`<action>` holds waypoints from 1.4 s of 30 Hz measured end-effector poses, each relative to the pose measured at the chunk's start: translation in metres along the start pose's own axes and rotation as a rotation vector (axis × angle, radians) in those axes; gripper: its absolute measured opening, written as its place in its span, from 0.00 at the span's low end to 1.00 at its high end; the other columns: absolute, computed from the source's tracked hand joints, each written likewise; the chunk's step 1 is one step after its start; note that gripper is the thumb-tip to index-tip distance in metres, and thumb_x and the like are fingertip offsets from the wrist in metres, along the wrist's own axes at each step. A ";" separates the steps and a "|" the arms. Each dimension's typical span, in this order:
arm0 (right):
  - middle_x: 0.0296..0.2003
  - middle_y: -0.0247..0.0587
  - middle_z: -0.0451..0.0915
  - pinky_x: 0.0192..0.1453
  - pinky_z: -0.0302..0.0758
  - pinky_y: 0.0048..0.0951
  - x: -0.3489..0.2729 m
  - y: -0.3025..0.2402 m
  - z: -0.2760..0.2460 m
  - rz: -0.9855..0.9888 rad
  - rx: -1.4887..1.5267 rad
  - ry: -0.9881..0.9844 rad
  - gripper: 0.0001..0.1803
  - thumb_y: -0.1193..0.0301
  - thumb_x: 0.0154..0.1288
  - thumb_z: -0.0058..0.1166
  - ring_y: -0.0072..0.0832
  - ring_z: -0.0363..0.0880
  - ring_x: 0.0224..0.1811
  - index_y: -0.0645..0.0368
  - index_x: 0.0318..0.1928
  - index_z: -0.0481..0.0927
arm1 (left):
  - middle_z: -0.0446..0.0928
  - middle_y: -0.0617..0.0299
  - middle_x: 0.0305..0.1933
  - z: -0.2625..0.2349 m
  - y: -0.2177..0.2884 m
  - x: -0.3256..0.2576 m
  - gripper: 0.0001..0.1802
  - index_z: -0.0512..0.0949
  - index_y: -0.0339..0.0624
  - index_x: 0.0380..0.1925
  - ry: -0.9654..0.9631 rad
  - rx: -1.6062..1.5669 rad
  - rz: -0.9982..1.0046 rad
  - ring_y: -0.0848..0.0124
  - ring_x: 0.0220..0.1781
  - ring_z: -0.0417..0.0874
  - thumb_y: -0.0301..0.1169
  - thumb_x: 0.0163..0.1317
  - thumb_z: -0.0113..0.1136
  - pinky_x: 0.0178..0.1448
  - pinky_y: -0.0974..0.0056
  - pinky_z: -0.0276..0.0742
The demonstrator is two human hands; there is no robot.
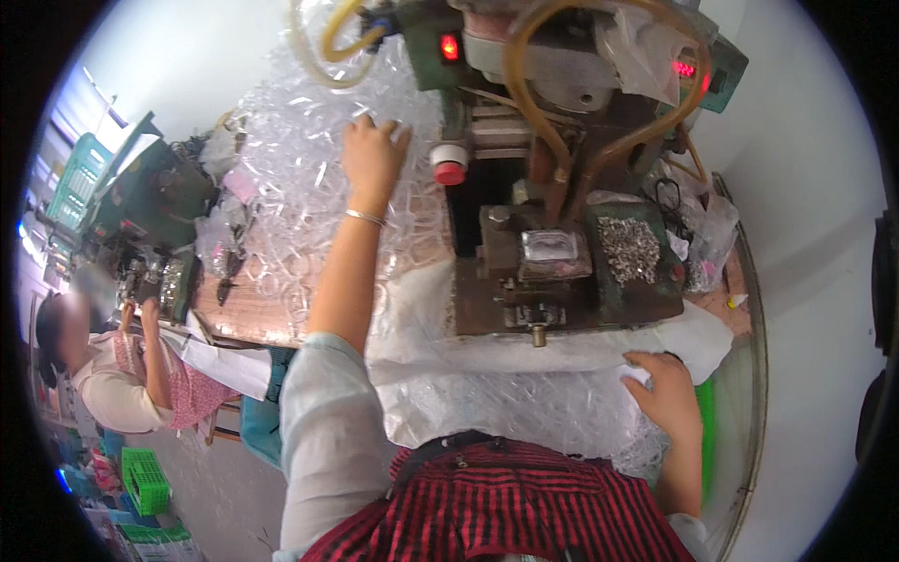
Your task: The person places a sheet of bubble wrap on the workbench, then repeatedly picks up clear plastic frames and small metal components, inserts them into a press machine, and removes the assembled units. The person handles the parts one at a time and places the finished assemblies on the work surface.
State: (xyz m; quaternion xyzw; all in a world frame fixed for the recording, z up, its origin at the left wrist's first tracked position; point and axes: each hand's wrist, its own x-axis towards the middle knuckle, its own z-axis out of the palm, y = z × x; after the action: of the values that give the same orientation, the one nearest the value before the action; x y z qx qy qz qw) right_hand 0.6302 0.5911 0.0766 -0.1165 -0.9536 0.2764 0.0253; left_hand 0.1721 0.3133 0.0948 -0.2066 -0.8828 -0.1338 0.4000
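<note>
The person sits at a desk (245,318) before a small press machine (552,187) with yellowish hoses and red lamps. The left hand (373,155) is stretched far forward, fingers spread and laid flat on top of a heap of clear plastic blister shells (300,178) piled on the left of the desk; whether a shell is already pinched under the fingers cannot be told. The right hand (667,391) rests low on the right, fingers curled onto the edge of a white sheet (524,351) that drapes over the desk front, just above a second mass of clear shells (506,412) lying in the lap.

On the machine's bed a clear blister (549,245) sits in the die, and a tray of small metal parts (629,248) stands just to its right. A red knob (449,172) juts out beside the reaching wrist.

To pick well from such a heap, it seems wise to lift a single shell from the top with the fingertips, since the nested shells probably cling together and crush easily. The forearm should stay clear of the red knob.

At the far left another person (112,375) works at a separate bench.
</note>
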 end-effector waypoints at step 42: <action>0.44 0.45 0.89 0.55 0.79 0.31 0.141 0.011 -0.017 0.138 0.315 0.730 0.13 0.70 0.66 0.66 0.31 0.87 0.45 0.61 0.49 0.88 | 0.85 0.67 0.53 -0.160 0.136 -0.099 0.17 0.86 0.50 0.44 -0.204 -1.016 0.609 0.62 0.46 0.79 0.28 0.51 0.69 0.64 0.47 0.75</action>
State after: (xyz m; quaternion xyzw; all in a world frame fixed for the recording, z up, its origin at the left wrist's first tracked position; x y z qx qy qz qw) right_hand 0.4973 0.6427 0.0826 -0.2651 -0.8179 0.3609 0.3612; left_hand 0.3995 0.3431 0.1326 -0.6274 -0.6434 -0.3980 0.1846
